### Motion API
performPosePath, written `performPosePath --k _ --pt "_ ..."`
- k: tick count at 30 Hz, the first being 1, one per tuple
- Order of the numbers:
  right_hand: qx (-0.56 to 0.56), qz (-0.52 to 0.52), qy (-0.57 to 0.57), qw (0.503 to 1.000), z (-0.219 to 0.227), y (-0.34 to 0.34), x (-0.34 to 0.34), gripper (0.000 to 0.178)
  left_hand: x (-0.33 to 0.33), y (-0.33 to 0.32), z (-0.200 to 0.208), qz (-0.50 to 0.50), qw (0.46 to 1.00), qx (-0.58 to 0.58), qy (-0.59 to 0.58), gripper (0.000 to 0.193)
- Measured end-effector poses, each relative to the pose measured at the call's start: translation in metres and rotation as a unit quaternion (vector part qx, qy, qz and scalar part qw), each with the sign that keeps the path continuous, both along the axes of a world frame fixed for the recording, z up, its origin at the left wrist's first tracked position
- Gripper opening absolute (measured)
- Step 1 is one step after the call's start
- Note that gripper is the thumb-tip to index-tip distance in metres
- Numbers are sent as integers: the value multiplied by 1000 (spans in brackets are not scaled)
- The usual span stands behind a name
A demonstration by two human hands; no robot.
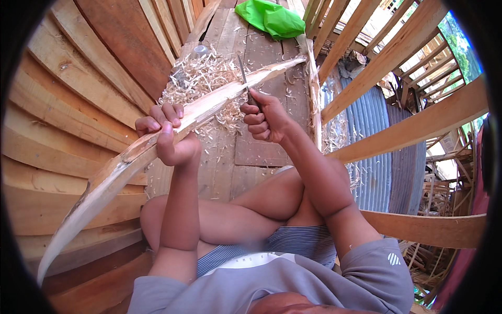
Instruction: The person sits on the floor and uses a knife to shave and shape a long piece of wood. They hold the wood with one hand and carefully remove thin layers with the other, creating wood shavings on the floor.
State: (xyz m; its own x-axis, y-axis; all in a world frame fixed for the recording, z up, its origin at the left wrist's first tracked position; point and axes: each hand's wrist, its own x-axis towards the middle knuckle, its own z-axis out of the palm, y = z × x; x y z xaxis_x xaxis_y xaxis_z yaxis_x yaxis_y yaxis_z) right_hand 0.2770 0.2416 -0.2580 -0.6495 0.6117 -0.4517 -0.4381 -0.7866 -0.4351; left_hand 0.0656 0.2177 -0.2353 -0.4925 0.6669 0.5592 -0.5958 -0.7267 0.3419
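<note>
A long, pale strip of wood (209, 101) runs slantwise from the lower left to the upper right, its far end by the railing. My left hand (166, 131) is closed around it near the middle, thumb on the near side. In my right hand (265, 116) is a knife (243, 72) with a narrow blade, gripped in a fist with the thumb along the handle. The blade points up and away and crosses the strip's edge, seemingly touching it. The strip's surface looks freshly cut in places.
Curled wood shavings (201, 78) pile on the plank floor (222, 172) beyond the strip. A clear cup-like object (200, 51) lies among them. Plank wall (68, 104) stands at left, slatted railing (402, 128) at right. A bright green bag (272, 20) sits at the far end; corrugated metal (374, 157) lies beyond the railing.
</note>
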Motion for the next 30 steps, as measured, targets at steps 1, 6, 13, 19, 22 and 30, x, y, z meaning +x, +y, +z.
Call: performPosePath --k 1,6,13,19,22,30 --pt "36 -5 -75 996 1 0 0 53 0 -1 0 -2 1000 1 2 25" --pt "311 -146 -532 774 -18 -7 -22 54 1 2 -8 -13 1000 17 10 27" --pt "81 -23 -169 982 9 -16 -16 54 2 4 -9 -4 1000 23 1 28" --pt "23 25 -12 999 1 -6 -2 53 2 2 -6 -7 1000 12 -6 26" --pt "83 -4 -129 988 1 -8 -5 53 5 0 -5 1 1000 0 6 21" --pt "336 -42 -475 812 6 -12 -19 54 3 2 -5 12 1000 4 17 17"
